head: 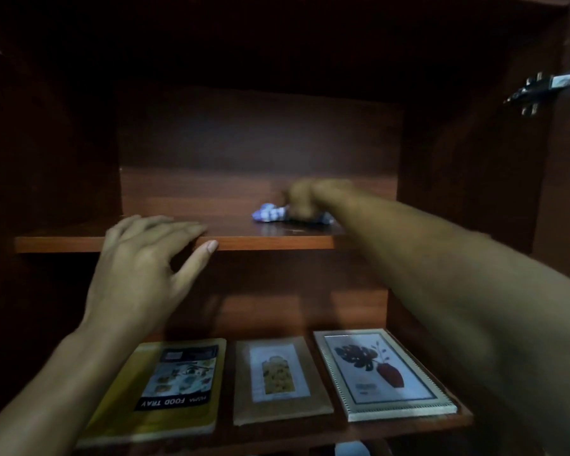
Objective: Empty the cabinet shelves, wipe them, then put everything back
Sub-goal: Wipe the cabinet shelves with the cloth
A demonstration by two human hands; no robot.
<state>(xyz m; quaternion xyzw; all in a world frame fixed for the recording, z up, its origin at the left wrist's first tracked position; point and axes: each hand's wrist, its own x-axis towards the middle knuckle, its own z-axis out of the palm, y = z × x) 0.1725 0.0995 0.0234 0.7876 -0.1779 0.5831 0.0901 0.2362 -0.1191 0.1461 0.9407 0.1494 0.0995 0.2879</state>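
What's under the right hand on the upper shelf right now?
A crumpled blue-and-white cloth lies under the right hand on the upper shelf, bunched out to the left. The hand covers the cloth's middle, and motion blur hides the grip.

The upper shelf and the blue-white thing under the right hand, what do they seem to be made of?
The upper shelf looks like wood or wood-look laminate board: reddish brown, faint grain lines, a slight sheen. The cloth, gripped by the right hand, looks like soft fabric: crumpled folds, blue and white; too blurred to tell the weave.
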